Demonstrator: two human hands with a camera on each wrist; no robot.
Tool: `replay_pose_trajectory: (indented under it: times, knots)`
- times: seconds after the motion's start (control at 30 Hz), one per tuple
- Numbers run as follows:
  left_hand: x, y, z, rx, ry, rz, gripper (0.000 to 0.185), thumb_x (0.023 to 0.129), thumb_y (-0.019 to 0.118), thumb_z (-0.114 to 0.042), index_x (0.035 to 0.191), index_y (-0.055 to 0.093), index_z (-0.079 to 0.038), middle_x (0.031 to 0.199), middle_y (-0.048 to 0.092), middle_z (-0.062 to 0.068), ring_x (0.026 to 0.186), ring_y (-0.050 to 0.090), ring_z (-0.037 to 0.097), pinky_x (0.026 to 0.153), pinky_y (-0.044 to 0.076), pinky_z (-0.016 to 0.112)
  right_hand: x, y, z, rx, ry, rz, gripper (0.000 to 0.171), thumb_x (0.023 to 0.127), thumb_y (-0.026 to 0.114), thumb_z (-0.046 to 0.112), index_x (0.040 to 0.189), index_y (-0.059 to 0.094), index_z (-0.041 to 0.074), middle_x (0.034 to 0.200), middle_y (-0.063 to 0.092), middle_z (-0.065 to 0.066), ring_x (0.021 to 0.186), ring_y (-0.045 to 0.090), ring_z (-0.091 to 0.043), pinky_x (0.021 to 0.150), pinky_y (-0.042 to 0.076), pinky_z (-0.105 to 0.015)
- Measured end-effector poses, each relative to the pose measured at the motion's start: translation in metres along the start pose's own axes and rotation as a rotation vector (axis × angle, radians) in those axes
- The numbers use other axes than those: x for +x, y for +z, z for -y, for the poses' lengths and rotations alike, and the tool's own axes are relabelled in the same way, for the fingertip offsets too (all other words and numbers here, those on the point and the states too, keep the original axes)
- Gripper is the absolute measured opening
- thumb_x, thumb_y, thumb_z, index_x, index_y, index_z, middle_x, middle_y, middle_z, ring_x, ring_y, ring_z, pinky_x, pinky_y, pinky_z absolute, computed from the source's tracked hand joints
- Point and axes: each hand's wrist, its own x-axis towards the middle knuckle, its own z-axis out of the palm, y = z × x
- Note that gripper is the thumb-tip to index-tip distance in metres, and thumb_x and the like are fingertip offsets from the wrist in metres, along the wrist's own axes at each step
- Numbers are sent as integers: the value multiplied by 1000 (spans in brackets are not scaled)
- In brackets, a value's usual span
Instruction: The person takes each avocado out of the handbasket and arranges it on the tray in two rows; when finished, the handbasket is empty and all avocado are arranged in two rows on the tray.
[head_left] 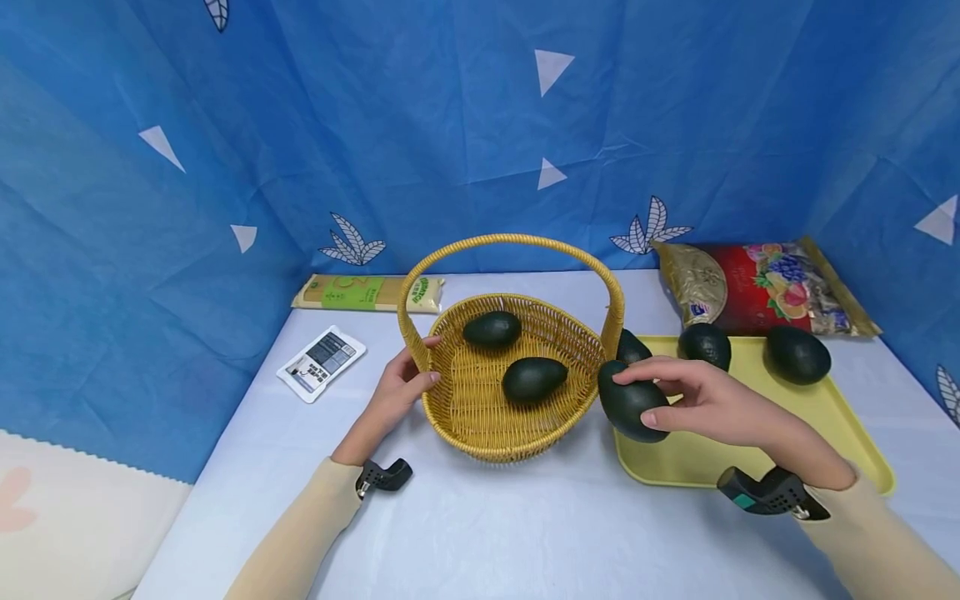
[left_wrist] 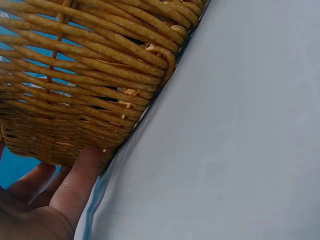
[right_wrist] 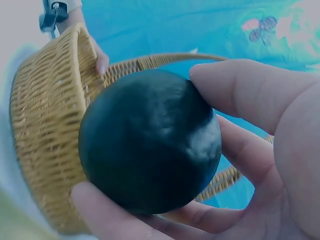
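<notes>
A yellow wicker basket (head_left: pixel 480 417) with a tall handle stands mid-table and holds two dark green avocados (head_left: pixel 492 329) (head_left: pixel 533 379). My left hand (head_left: pixel 401 385) grips the basket's left rim, thumb and fingers on the weave (left_wrist: pixel 80 100). My right hand (head_left: pixel 686 398) holds a third avocado (head_left: pixel 628 402) just right of the basket, above the left end of a yellow tray (head_left: pixel 847 417). In the right wrist view this avocado (right_wrist: pixel 150 140) fills the frame, pinched between thumb and fingers, with the basket (right_wrist: pixel 45 125) behind it.
On the tray lie more avocados (head_left: pixel 705 344) (head_left: pixel 797 354), one (head_left: pixel 632 346) partly hidden behind the basket handle. A red snack bag (head_left: pixel 757 287) leans at the back right. A green packet (head_left: pixel 363 293) and a white card (head_left: pixel 321 362) lie at the left. Blue cloth walls surround the table.
</notes>
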Motion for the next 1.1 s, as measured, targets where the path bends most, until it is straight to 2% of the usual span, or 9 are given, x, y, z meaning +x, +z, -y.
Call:
replay_pose_trajectory:
  times: [0.23,0.4,0.53,0.63,0.67,0.8,0.97,1.03,1.1]
  knots:
    - [1,0,-1,10,5,-5,59,92,59,-5,150,47,-6,153,47,22,128,55,32,98,49,18,-22,-4,-17,-96,133,-71,43,94,66,0,136,61,7,128,58,31,100,70,-4,75,59,-25]
    - [1,0,0,0,10,-5,59,92,59,-3,150,46,-5,153,47,24,129,54,36,97,49,17,-29,-1,-30,-150,189,-100,43,93,70,5,135,62,7,127,57,34,95,70,-2,75,58,-23]
    - [1,0,1,2,15,-7,59,92,58,-3,150,46,-5,154,47,24,130,53,37,98,48,16,-27,1,-34,-196,222,-89,41,94,71,12,135,64,10,133,67,8,102,64,4,78,57,-23]
    - [1,0,1,6,14,-9,59,92,58,-2,150,46,-5,153,47,23,130,53,36,98,48,16,-25,2,-35,-216,235,-63,40,95,71,15,134,65,11,134,67,-15,108,59,8,80,56,-23]
    - [1,0,1,5,15,-9,59,92,58,-2,150,46,-5,153,47,24,131,53,36,98,48,16,-24,3,-35,-218,239,-52,40,95,70,16,134,65,11,134,67,-17,108,58,8,80,56,-23]
    - [1,-1,0,3,22,-6,59,92,59,-2,150,46,-5,153,47,24,132,52,41,98,49,17,-23,4,-35,-200,282,-3,42,96,69,18,136,63,7,136,64,-23,88,60,3,68,53,-23]
    - [2,0,0,0,12,-3,60,92,59,-3,150,46,-5,153,47,24,130,53,41,97,49,17,-23,8,-35,-217,353,43,44,96,70,24,136,63,7,126,66,-20,58,48,-3,56,45,-23]
    - [2,0,0,-2,8,-3,60,92,59,-3,150,47,-5,153,47,24,129,53,40,97,49,17,-23,8,-34,-218,374,63,46,96,69,26,137,62,6,121,65,-17,54,45,-4,54,45,-24]
    - [1,0,0,-2,8,-3,60,92,59,-3,150,46,-5,153,47,25,129,53,41,97,49,17,-23,8,-33,-191,412,86,49,98,67,27,140,59,5,124,64,-19,56,49,-5,53,48,-25]
